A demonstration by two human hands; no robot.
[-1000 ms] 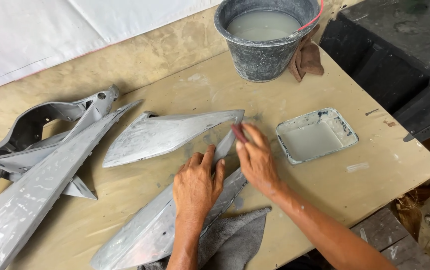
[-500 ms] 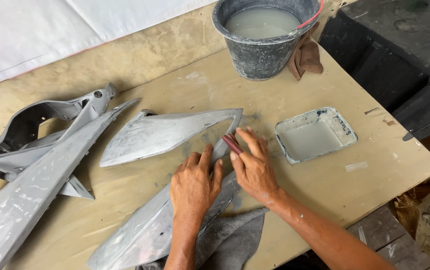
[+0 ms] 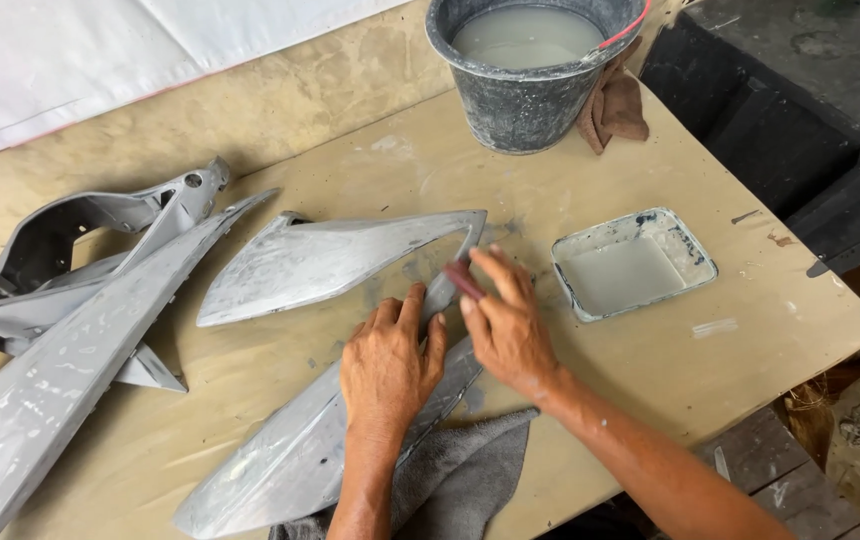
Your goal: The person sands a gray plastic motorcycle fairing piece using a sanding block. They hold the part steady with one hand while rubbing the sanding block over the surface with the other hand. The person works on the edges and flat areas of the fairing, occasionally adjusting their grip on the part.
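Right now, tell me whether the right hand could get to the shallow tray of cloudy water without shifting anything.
Probably yes. The right hand, pinching a small reddish pad on the grey panel, sits just left of the shallow tray, and only bare tabletop lies between them.

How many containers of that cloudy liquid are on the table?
2. A dark bucket stands at the table's far edge, with a brown rag beside it. A shallow rectangular tray sits just right of the right hand.
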